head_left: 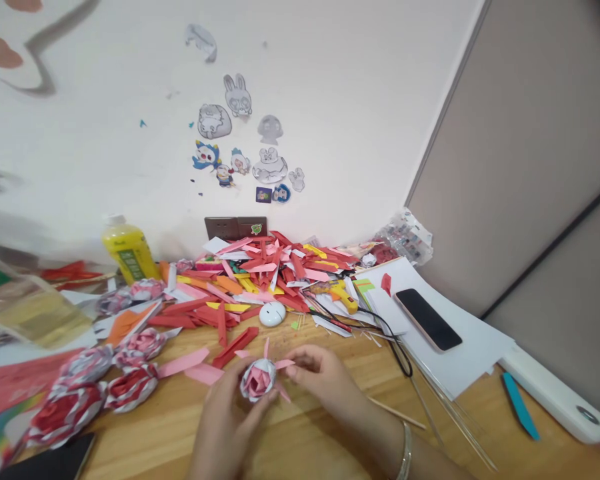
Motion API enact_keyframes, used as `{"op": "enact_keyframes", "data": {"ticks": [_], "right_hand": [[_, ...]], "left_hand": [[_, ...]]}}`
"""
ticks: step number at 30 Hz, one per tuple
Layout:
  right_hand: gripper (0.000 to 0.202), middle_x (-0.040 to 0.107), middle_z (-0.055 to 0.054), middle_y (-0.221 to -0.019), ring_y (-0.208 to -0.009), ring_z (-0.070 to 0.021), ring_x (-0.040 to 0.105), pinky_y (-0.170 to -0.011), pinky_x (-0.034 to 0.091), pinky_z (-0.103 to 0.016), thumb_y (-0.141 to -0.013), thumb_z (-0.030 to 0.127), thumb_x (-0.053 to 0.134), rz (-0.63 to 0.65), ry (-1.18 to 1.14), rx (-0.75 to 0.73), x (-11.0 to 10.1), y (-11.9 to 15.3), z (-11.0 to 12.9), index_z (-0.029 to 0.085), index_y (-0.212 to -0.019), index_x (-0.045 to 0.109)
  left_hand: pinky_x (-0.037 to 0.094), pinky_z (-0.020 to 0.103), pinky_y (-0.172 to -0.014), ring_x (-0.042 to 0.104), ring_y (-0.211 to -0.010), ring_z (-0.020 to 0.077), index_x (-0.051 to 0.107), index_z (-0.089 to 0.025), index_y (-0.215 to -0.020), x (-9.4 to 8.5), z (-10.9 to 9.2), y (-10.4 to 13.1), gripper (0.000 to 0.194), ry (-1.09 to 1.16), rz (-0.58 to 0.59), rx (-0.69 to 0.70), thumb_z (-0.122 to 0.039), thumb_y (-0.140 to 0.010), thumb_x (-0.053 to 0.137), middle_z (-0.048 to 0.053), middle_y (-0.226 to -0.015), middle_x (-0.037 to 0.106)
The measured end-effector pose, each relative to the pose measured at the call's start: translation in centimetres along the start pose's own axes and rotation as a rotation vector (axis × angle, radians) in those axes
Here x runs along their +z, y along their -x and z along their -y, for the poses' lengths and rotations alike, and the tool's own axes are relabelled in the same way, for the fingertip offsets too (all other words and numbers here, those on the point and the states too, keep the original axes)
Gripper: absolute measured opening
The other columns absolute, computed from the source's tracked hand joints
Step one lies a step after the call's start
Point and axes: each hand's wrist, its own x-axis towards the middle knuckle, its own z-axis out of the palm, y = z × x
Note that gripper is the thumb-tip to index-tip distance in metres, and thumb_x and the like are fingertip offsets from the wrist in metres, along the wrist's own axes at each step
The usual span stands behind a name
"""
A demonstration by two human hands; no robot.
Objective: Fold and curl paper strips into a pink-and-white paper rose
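Between my hands is a folded paper rose (pixel 258 381), with a pink centre and white outer petals. My left hand (pixel 226 408) is closed around its left and lower side, thumb along the near edge. Pink paper strips stick out from the rose at the top and right. At the right side, my right hand (pixel 322 377) pinches the tip of one pink strip (pixel 283 364) between thumb and fingers. Loose pink paper strips (pixel 184 362) and a red folded strip (pixel 236 347) lie just beyond my left hand.
Finished paper roses (pixel 67 412) sit at the left. Behind is a heap of folded strips (pixel 275 267) with a yellow glue gun (pixel 341 293). A yellow bottle (pixel 129 252) stands back left. A phone (pixel 428 320) rests on white paper (pixel 460 363); thin sticks (pixel 450 407) lie at the right.
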Motion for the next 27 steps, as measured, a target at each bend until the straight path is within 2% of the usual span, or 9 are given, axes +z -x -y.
{"op": "enact_keyframes", "data": {"ticks": [3, 6, 8, 10, 13, 16, 18, 22, 27], "right_hand": [[0.035, 0.07, -0.005, -0.08, -0.077, -0.0197, 0.065, -0.074, 0.049, -0.031, -0.065, 0.044, 0.075, -0.09, -0.069, 0.041, 0.5, -0.1, -0.3, 0.015, -0.081, 0.065], [0.036, 0.069, -0.005, -0.077, -0.072, -0.0194, 0.065, -0.07, 0.05, -0.032, -0.064, 0.046, 0.075, -0.154, -0.135, 0.059, 0.5, -0.2, -0.2, 0.015, -0.079, 0.064], [0.035, 0.069, -0.005, -0.077, -0.072, -0.02, 0.065, -0.069, 0.051, -0.033, -0.064, 0.046, 0.074, -0.172, -0.129, 0.033, 0.1, -0.3, 0.1, 0.016, -0.08, 0.065], [0.029, 0.07, -0.006, -0.079, -0.074, -0.0204, 0.064, -0.068, 0.051, -0.032, -0.07, 0.042, 0.071, -0.176, -0.027, -0.04, -0.3, -0.2, 0.5, 0.016, -0.082, 0.068], [0.017, 0.07, -0.006, -0.082, -0.079, -0.0203, 0.062, -0.071, 0.047, -0.031, -0.077, 0.031, 0.066, -0.153, 0.255, -0.242, -0.7, 0.1, 1.3, 0.018, -0.085, 0.073], [0.014, 0.07, -0.005, -0.081, -0.08, -0.0185, 0.06, -0.074, 0.044, -0.029, -0.083, 0.025, 0.063, -0.089, 0.458, -0.427, -0.5, 0.6, 1.9, 0.02, -0.089, 0.075], [0.014, 0.069, -0.004, -0.079, -0.077, -0.0172, 0.059, -0.073, 0.043, -0.028, -0.084, 0.023, 0.062, -0.043, 0.512, -0.484, -0.1, 1.1, 2.2, 0.021, -0.092, 0.074], [0.01, 0.069, -0.002, -0.08, -0.077, -0.0163, 0.058, -0.071, 0.042, -0.026, -0.082, 0.021, 0.066, -0.052, 0.554, -0.489, 0.8, 1.8, 2.4, 0.021, -0.091, 0.071], [0.002, 0.066, 0.0, -0.078, -0.075, -0.0158, 0.058, -0.069, 0.042, -0.024, -0.077, 0.02, 0.068, -0.125, 0.544, -0.417, 1.2, 2.2, 2.1, 0.021, -0.079, 0.066]], "left_hand": [[0.055, 0.039, -0.072, 0.068, -0.084, 0.0267, 0.059, -0.019, -0.102, 0.1, -0.2, 0.3, 0.04, -0.026, 0.058, 0.02, -0.046, -0.073, 0.064, 0.008, -0.094, 0.072], [0.055, 0.04, -0.074, 0.068, -0.089, 0.0281, 0.059, -0.021, -0.106, -0.1, -0.5, 0.7, 0.042, -0.089, 0.119, 0.142, -0.045, -0.073, 0.066, 0.009, -0.099, 0.072], [0.055, 0.038, -0.072, 0.068, -0.087, 0.0266, 0.057, -0.022, -0.109, -0.4, -0.6, 0.8, 0.04, -0.119, 0.1, 0.215, -0.045, -0.077, 0.062, 0.008, -0.098, 0.072], [0.054, 0.034, -0.067, 0.068, -0.079, 0.0232, 0.057, -0.022, -0.108, -0.9, -0.6, 0.8, 0.032, -0.151, 0.046, 0.257, -0.043, -0.083, 0.055, 0.006, -0.089, 0.071], [0.051, 0.031, -0.063, 0.064, -0.07, 0.0199, 0.059, -0.021, -0.099, -1.7, -0.6, 0.3, 0.022, -0.212, -0.066, 0.306, -0.038, -0.088, 0.05, 0.003, -0.076, 0.066], [0.05, 0.03, -0.066, 0.063, -0.074, 0.0191, 0.062, -0.022, -0.093, -2.2, -0.6, -0.2, 0.017, -0.212, -0.126, 0.375, -0.035, -0.087, 0.052, 0.003, -0.08, 0.066], [0.051, 0.029, -0.071, 0.064, -0.081, 0.019, 0.064, -0.023, -0.097, -2.1, -0.8, -0.3, 0.016, -0.168, -0.108, 0.412, -0.032, -0.086, 0.054, 0.004, -0.087, 0.068], [0.053, 0.028, -0.074, 0.066, -0.083, 0.018, 0.066, -0.025, -0.098, -1.6, -1.8, -0.1, 0.016, -0.044, -0.037, 0.461, -0.029, -0.084, 0.059, 0.003, -0.088, 0.072], [0.056, 0.026, -0.069, 0.069, -0.078, 0.0175, 0.069, -0.025, -0.088, -1.4, -2.9, 0.1, 0.012, 0.064, -0.036, 0.384, -0.031, -0.084, 0.059, 0.003, -0.084, 0.074]]}}
